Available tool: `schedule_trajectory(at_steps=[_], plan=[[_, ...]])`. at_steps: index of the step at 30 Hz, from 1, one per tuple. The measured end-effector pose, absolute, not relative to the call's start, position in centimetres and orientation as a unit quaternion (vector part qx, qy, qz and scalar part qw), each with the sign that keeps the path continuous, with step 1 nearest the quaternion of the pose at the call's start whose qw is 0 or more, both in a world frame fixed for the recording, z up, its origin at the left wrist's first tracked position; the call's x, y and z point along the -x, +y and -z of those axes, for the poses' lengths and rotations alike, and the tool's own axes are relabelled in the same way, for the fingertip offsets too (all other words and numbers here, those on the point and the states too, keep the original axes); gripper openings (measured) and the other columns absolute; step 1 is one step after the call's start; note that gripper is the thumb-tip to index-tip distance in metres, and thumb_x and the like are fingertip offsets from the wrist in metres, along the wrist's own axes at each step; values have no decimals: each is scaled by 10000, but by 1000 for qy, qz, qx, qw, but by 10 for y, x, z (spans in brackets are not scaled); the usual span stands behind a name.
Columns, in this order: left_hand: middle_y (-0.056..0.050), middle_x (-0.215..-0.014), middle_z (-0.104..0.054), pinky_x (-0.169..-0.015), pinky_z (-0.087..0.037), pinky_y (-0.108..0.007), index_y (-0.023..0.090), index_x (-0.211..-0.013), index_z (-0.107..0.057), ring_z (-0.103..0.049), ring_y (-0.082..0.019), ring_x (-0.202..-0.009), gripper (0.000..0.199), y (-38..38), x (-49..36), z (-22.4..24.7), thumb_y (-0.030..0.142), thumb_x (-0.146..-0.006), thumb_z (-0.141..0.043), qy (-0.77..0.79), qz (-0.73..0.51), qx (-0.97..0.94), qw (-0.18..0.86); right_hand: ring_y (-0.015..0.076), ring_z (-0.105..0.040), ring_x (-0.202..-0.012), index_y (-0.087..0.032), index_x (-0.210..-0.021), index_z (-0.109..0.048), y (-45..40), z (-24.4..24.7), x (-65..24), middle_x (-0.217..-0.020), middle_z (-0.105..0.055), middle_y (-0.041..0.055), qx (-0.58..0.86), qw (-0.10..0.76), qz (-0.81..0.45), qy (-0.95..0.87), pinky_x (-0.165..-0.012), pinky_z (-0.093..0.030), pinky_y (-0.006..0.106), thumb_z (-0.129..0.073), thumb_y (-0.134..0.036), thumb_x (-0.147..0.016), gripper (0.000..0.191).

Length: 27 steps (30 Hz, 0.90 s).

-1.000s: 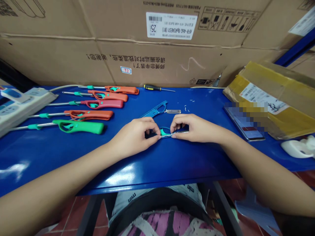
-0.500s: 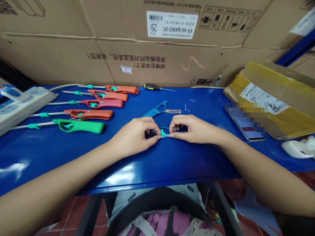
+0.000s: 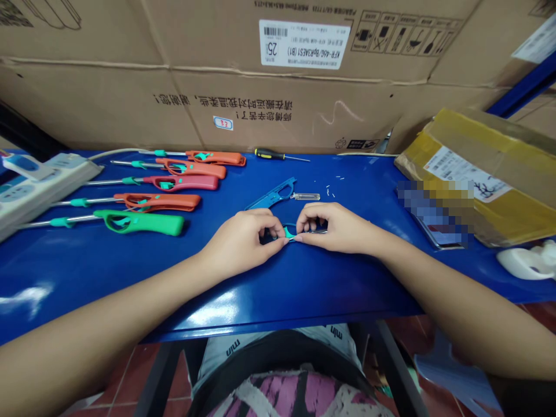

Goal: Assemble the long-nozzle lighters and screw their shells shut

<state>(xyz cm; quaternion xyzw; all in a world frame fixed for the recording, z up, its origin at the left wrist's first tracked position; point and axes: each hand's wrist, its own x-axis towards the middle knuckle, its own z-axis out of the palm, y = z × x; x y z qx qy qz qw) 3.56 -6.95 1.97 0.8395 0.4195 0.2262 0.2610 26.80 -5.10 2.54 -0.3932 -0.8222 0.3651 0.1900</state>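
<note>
At the middle of the blue table, my left hand (image 3: 245,240) and my right hand (image 3: 341,229) pinch a small blue lighter shell with a green part (image 3: 289,232) between them. Their fingertips nearly meet, and most of the shell is hidden by the fingers. A thin metal rod (image 3: 320,231) shows at my right fingers. Just beyond my hands lie a loose blue shell half (image 3: 273,194) and a clear lighter tank (image 3: 306,197). Several tiny white pins (image 3: 329,191) are scattered to the right of them.
Several assembled lighters, orange, red and green (image 3: 147,223), lie at the left beside a white power strip (image 3: 47,185). A screwdriver (image 3: 270,154) rests at the back by a large cardboard box (image 3: 226,87). A phone (image 3: 430,217), a taped box (image 3: 486,174) and a white case (image 3: 523,263) are at right.
My right hand has shifted slightly left and my left fingertips slightly right, so they are closer together and hide more of the piece.
</note>
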Motion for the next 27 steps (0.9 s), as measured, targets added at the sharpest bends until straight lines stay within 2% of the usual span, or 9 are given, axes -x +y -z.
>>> schedule_trajectory(at_steps=[16,27], plan=[[7,-794,-668,-642,-439,-261,209,-789,-733,-561,-122,-681,81,-67,-37,-16,272,-832,-704,429,-240,-829,265,128,-531,-708,-173,-820,-680,-48,-21,-265,-776,-645,6,422,190,-404,-789,-684,-459,275,-729,-258,-797,100],[33,-767,-655,-597,-428,-258,221,-895,-710,-527,-113,-627,126,-67,-39,-15,314,-812,-722,452,-239,-812,281,131,-553,-719,-173,-851,-706,-48,-25,-268,-802,-679,21,413,179,-400,-798,-695,-473,276,-669,-242,-812,88]])
